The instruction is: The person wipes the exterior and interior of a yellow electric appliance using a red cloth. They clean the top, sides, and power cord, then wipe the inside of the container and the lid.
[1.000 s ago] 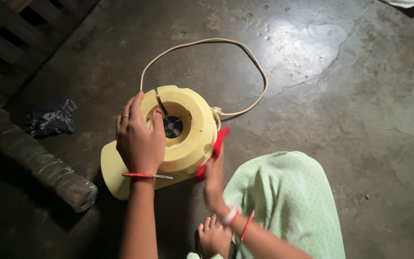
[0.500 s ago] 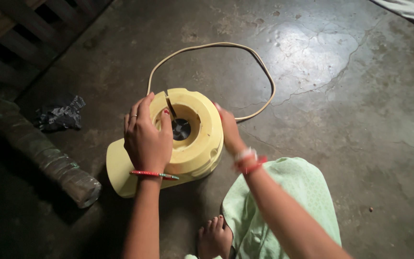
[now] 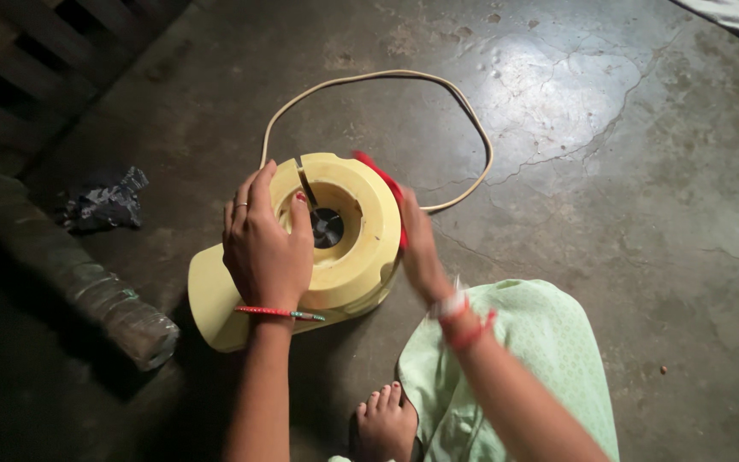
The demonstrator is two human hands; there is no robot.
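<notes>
Yellow plastic mixer base lies tipped mid-frame; left hand grips its rim, right hand presses a red cloth against it.

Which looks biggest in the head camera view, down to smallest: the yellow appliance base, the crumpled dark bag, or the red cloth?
1. Yellow appliance base, clearly the largest.
2. Crumpled dark bag.
3. Red cloth, though the right hand hides part of it, so its rank below the bag is unsure.
</notes>
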